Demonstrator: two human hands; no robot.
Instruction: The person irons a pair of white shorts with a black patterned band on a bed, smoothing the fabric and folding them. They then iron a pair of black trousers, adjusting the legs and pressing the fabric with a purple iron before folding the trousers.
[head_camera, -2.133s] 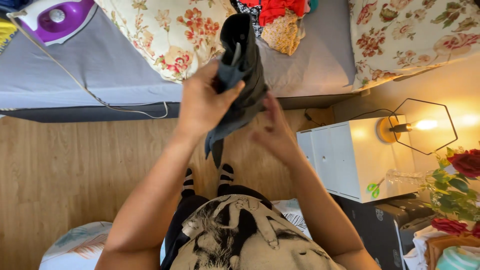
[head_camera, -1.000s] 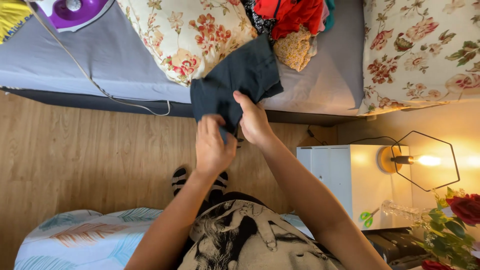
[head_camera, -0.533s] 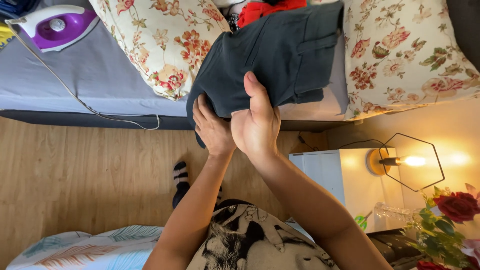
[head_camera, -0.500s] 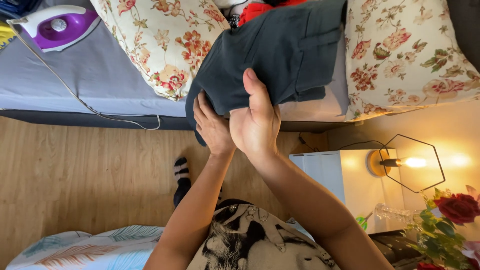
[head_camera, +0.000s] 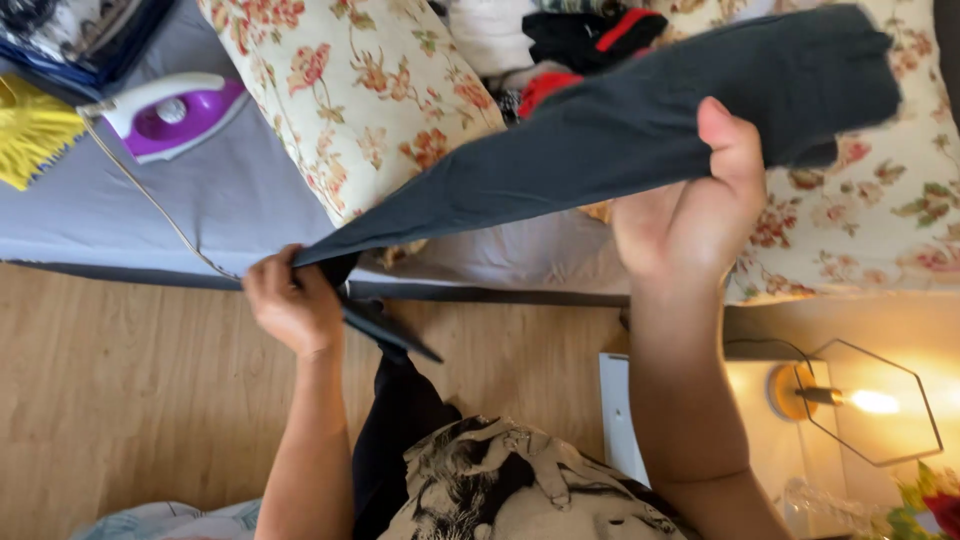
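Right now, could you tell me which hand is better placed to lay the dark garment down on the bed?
Probably the right hand: it grips the dark garment above the bed, while the left hand pinches its end beyond the bed's edge.

No packages, labels, signs or screens in view.

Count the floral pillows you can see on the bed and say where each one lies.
2. One floral pillow lies upper left of centre, beside the iron. The other floral pillow lies at right, partly behind the dark garment; more may be hidden.
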